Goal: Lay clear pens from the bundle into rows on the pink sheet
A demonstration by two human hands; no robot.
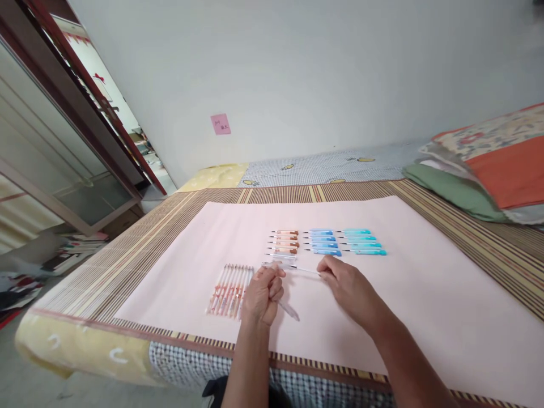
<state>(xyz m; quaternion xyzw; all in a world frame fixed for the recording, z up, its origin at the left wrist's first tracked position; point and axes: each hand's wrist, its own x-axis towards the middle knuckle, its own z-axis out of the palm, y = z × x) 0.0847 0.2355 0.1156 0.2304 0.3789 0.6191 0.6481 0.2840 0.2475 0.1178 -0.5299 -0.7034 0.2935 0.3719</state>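
Clear pen barrel [289, 266]: raised over the near-middle of the pale sheet, just near of the columns of pens. Left hand [264, 292] grasps it between curled fingers. A slender white rod [307, 271] runs from its right end to the right hand [343, 285], whose fingers pinch the rod's far-right tip. Whether rod and barrel are joined cannot be told.

Second clear piece [289, 311] slants out from below the left hand; held or lying loose, unclear.

Far of the hands: brown pens [284, 243], then blue pens [322, 242], then teal pens [362, 242], left to right, in neat columns. A clear pen [285, 257] lies at the near end of the brown column. Left of the left hand: a close row of red-patterned pens [229, 292] (the hand overlaps its right edge, so no count taken).

Progress, as judged: the coloured groups look laid out; the barrel-and-rod item is unfinished, and the slanting piece seems unplaced.

Beneath: pale pink sheet [182, 272] on a striped mat [140, 243] covering a bed.
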